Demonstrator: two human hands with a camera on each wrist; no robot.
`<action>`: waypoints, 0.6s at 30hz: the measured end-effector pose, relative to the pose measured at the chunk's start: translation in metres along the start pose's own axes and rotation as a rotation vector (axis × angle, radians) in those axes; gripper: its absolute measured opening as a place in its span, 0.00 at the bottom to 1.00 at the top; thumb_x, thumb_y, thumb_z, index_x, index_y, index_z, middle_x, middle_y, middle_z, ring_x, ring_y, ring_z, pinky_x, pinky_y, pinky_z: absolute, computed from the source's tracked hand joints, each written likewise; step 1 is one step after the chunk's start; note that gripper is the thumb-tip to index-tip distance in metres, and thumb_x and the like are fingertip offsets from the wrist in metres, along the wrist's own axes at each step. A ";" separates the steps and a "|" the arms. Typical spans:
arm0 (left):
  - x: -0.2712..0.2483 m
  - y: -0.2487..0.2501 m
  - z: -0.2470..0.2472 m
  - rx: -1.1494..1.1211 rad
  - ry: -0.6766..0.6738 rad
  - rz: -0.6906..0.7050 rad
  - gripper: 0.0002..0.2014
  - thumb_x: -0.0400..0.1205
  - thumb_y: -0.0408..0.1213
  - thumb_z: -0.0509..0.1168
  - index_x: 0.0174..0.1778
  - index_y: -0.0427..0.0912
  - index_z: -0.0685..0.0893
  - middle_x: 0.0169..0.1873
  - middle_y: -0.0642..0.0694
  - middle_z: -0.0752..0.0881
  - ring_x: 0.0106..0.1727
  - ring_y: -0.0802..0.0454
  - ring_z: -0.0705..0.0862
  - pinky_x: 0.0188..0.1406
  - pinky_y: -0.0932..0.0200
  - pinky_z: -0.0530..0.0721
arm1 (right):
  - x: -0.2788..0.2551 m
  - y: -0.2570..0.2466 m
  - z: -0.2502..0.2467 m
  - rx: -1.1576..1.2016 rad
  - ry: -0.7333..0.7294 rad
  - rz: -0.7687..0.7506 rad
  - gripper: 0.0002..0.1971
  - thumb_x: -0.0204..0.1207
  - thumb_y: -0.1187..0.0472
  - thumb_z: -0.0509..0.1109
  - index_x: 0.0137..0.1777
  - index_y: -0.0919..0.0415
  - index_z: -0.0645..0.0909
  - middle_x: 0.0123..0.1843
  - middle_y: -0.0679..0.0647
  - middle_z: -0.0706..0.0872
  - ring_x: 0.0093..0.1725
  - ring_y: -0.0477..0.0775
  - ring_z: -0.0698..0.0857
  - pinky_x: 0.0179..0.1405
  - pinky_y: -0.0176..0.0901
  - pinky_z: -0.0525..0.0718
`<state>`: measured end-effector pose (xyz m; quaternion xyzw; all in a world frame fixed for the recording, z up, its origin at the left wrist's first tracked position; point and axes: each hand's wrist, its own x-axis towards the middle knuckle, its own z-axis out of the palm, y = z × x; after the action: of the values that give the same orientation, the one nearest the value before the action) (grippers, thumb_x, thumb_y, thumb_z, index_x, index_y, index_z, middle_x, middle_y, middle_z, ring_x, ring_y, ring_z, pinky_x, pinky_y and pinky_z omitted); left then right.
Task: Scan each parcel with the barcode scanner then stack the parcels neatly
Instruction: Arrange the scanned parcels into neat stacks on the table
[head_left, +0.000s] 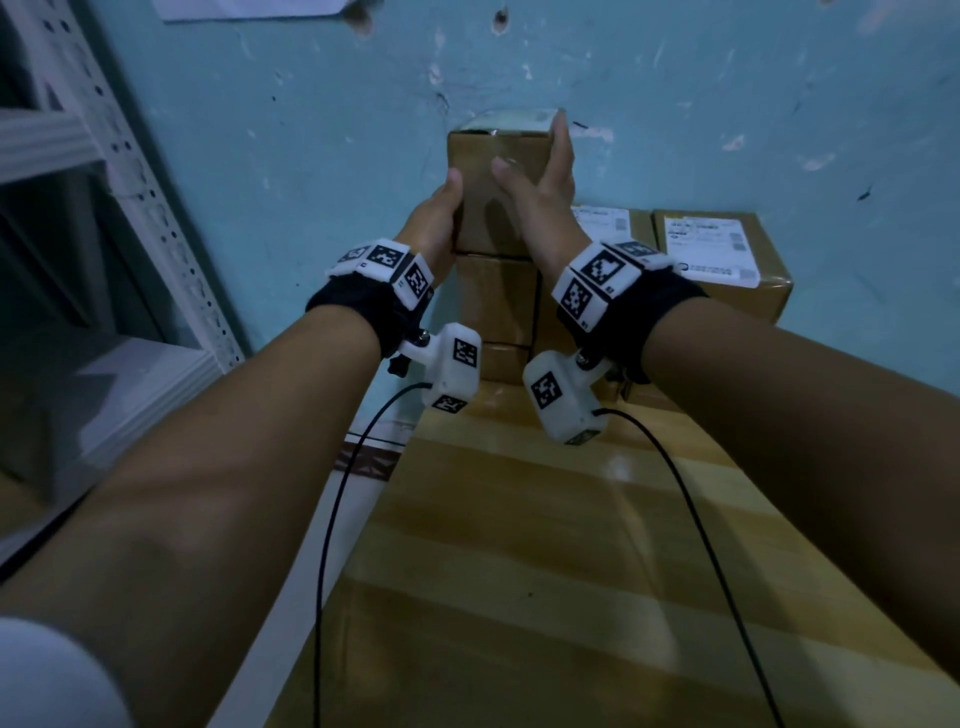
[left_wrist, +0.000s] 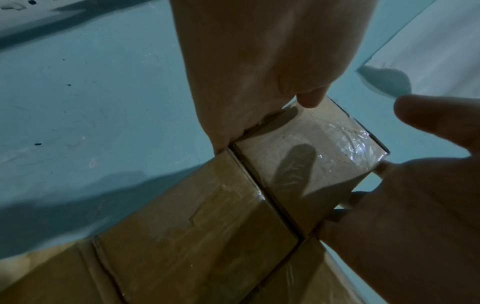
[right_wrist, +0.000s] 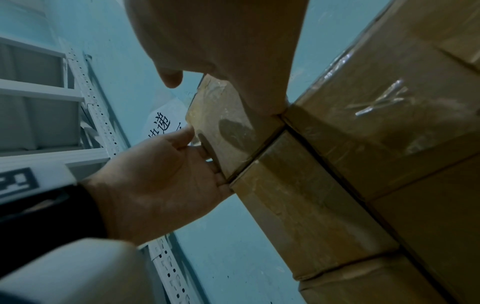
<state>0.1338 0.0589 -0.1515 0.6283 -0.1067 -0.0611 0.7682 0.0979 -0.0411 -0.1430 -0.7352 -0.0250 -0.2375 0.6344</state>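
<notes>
A small brown parcel (head_left: 480, 218) (left_wrist: 298, 148) (right_wrist: 226, 127) sits on top of a column of parcels (head_left: 496, 296) against the teal wall. My left hand (head_left: 434, 218) (left_wrist: 415, 205) (right_wrist: 161, 181) lies flat against its left side, with the thumb at the front edge. My right hand (head_left: 550, 176) (left_wrist: 259, 61) (right_wrist: 221, 41) presses its right side with straight fingers pointing up; the thumb hovers off the front face. The top parcel lines up with the one below. No barcode scanner shows in any view.
To the right, lower parcels with white labels (head_left: 722, 260) stand by the wall. The stacks rest on a large taped carton (head_left: 571, 545) in front of me. White perforated metal shelving (head_left: 156, 208) stands at the left. Cables hang from both wrist cameras.
</notes>
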 end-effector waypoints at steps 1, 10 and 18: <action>0.000 -0.001 0.000 0.001 0.004 -0.003 0.25 0.89 0.46 0.45 0.74 0.32 0.70 0.71 0.35 0.77 0.64 0.45 0.80 0.52 0.63 0.82 | 0.000 0.000 -0.001 -0.003 0.008 -0.005 0.39 0.79 0.56 0.66 0.84 0.55 0.47 0.86 0.54 0.47 0.85 0.54 0.46 0.84 0.56 0.51; -0.001 -0.004 0.000 0.037 0.035 -0.043 0.26 0.88 0.48 0.45 0.74 0.33 0.70 0.71 0.35 0.76 0.72 0.42 0.77 0.64 0.55 0.79 | 0.007 0.002 -0.016 -0.288 -0.004 -0.236 0.27 0.82 0.59 0.60 0.81 0.57 0.60 0.85 0.58 0.53 0.85 0.56 0.51 0.83 0.49 0.51; -0.007 -0.006 -0.013 0.212 0.149 -0.093 0.36 0.83 0.63 0.41 0.83 0.43 0.53 0.82 0.43 0.58 0.83 0.47 0.59 0.83 0.52 0.55 | 0.007 -0.001 -0.039 -0.350 0.041 -0.249 0.30 0.84 0.56 0.57 0.83 0.57 0.51 0.86 0.58 0.49 0.85 0.57 0.47 0.82 0.49 0.47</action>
<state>0.1301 0.0716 -0.1605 0.7131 -0.0260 -0.0381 0.6996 0.0914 -0.0800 -0.1359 -0.8204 -0.0614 -0.3297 0.4631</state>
